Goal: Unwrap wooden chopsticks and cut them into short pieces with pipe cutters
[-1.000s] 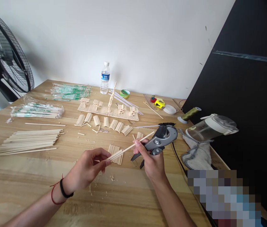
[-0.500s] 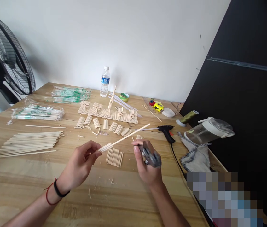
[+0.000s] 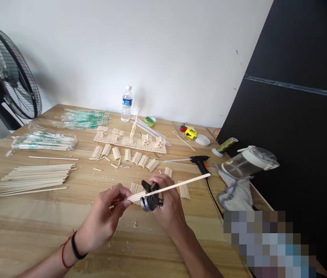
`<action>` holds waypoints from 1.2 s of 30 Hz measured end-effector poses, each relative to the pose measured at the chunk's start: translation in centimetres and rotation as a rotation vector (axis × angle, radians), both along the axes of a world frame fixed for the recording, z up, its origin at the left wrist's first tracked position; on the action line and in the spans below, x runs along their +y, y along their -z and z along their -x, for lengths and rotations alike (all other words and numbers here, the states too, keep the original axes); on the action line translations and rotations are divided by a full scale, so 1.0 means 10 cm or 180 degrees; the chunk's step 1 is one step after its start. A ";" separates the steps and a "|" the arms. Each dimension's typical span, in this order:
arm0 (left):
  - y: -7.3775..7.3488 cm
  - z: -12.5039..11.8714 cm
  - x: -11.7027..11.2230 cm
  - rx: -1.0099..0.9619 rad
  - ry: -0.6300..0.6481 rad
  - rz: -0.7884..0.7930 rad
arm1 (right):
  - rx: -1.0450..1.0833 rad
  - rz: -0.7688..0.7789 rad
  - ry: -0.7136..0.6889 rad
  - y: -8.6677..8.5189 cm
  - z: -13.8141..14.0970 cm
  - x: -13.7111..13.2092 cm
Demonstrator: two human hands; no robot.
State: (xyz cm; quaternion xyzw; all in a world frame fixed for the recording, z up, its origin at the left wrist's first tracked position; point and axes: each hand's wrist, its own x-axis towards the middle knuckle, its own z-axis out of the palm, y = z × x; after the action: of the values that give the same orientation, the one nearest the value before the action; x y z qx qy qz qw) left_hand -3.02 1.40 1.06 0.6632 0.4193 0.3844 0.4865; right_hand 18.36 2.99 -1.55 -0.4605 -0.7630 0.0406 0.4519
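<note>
My left hand (image 3: 109, 210) pinches a long wooden chopstick (image 3: 183, 182) together with short cut stick pieces (image 3: 136, 197) laid along its near end. My right hand (image 3: 167, 200) is wrapped around a dark metal hand cutter (image 3: 151, 196), its exact kind partly hidden by the fingers. The cutter's jaws are at the chopstick, just beyond the ends of the short pieces; I cannot tell whether they bite into it. The chopstick tilts up to the right, past my right hand. Underneath lies a row of cut sticks (image 3: 136, 188), partly covered by the cutter.
A stick-built model (image 3: 114, 138) with a tall curved piece stands behind several small stick panels (image 3: 137, 157). Loose chopsticks (image 3: 33, 177) and bagged ones (image 3: 44, 139) lie left. A glue gun (image 3: 200, 164), thread spool (image 3: 227, 146) and plastic jug (image 3: 248, 161) are right. A water bottle (image 3: 126, 104) stands behind.
My right hand has moved left with the cutter, bringing its jaws to the chopstick. The chopstick's far end has swung lower and to the right. My left hand keeps its pinch.
</note>
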 end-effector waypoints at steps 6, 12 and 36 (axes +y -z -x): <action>-0.01 -0.01 -0.04 0.0065 -0.0028 -0.0134 | -0.0055 -0.0182 0.0116 0.00 0.04 0.01; -0.02 0.00 -0.07 0.0228 -0.0195 -0.0369 | -0.0046 -0.0009 0.0214 -0.04 0.06 -0.02; 0.15 0.28 0.47 0.1358 -0.1068 -0.0975 | -0.0722 0.1022 0.0851 0.00 0.03 -0.04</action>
State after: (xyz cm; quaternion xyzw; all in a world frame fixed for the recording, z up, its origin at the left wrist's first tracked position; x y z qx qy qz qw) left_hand -5.87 6.11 -0.47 0.7160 0.5527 0.3702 0.2117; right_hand 18.03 2.61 -1.51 -0.6251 -0.7248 0.0493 0.2856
